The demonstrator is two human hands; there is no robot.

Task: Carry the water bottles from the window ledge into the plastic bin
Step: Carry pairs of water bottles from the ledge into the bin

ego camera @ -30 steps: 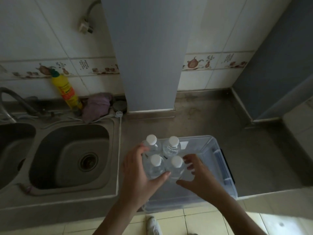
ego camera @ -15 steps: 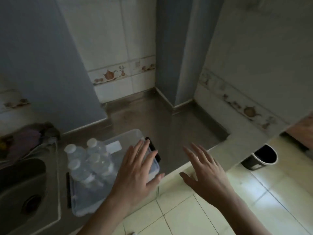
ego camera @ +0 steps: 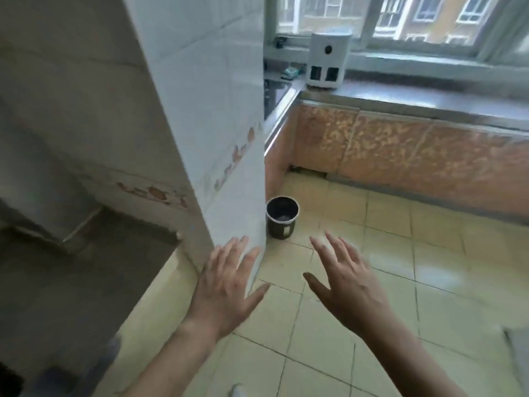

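— Tiled pillar (ego camera: pixel 200 110) now fills the left of the view, where half a second ago the plastic bin sat with four bottles standing in it; the head has swung right, toward the window ledge (ego camera: pixel 429 94).

— So that load is delivered?

— I judge so. Bin and bottles are both out of view now, and the turn reads as heading back for more.

— Count it, biggest first.

— One pillar, one ledge under the window, one run of orange cabinet fronts (ego camera: pixel 400 150), one white boxy appliance (ego camera: pixel 327 63) on the ledge, one dark waste bucket (ego camera: pixel 282 217) on the floor near the pillar's foot. Two hands. Bottles visible on the ledge: none that I can make out.

— The hands?

— Left hand (ego camera: pixel 226 285) and right hand (ego camera: pixel 347 285) are both spread, fingers straight and apart, holding nothing, raised over the floor tiles.
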